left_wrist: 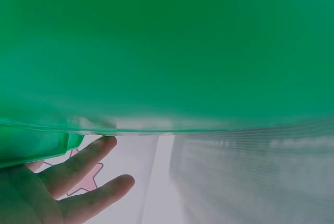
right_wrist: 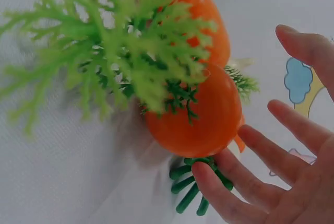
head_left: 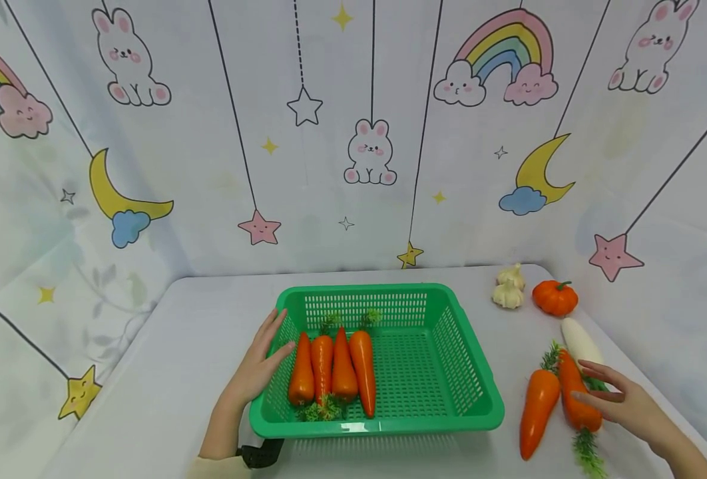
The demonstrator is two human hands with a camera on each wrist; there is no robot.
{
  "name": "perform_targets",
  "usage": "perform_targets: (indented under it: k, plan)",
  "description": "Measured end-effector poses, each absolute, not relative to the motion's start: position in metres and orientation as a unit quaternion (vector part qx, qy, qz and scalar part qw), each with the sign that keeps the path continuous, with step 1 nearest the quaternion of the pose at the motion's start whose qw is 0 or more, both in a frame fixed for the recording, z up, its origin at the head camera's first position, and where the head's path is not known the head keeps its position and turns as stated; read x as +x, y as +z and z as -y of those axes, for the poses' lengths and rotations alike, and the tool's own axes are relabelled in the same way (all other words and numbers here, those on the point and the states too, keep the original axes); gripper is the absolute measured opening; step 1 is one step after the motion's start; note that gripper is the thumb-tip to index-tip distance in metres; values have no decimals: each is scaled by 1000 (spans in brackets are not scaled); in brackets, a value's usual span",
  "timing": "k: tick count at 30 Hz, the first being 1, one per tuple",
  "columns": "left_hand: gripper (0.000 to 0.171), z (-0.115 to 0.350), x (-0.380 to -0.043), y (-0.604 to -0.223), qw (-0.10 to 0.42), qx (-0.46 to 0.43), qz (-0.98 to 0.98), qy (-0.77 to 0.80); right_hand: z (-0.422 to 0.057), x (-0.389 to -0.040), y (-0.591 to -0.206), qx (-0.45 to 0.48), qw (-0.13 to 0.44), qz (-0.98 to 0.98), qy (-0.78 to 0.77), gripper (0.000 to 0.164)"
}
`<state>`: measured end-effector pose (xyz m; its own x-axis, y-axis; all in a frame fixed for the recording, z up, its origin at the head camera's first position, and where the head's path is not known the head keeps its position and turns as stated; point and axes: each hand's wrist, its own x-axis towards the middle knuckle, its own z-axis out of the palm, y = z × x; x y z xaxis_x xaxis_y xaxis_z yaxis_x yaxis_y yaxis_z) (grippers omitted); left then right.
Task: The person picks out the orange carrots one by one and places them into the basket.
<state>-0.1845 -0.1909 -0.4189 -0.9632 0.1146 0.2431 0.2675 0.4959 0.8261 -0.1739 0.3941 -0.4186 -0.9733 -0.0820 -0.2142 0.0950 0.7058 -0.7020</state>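
Observation:
My left hand (head_left: 256,367) rests against the left rim of a green plastic basket (head_left: 383,427), its fingers spread. Inside the basket several carrots (head_left: 344,372) lie side by side on the left, with leafy tops at both ends of the row. Two more carrots lie on the table to the right: one carrot (head_left: 539,409) nearer the basket, and another carrot (head_left: 578,399) beside it. Over that second carrot hovers my right hand (head_left: 629,406), thumb and fingers apart. In the right wrist view the fingers (right_wrist: 261,151) are extended around the carrot's thick end (right_wrist: 201,114), not closed on it.
A white radish (head_left: 581,342) with green stalks lies partly behind the right hand. Farther back are two garlic bulbs (head_left: 508,293) and a small orange pumpkin (head_left: 554,297). Patterned cloth (head_left: 329,219) walls in the white table (head_left: 210,319).

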Motion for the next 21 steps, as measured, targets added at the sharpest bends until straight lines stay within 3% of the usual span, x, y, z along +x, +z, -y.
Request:
perform_targets:
  k: [12, 21]
  plan:
    - [63, 191, -184, -419, 80, -112, 862, -488, -384, -182, -419, 6, 147, -924, -354, 79]
    - [64, 191, -185, -420, 82, -116, 863, -484, -370, -188, -419, 3, 140, -946, -292, 85]
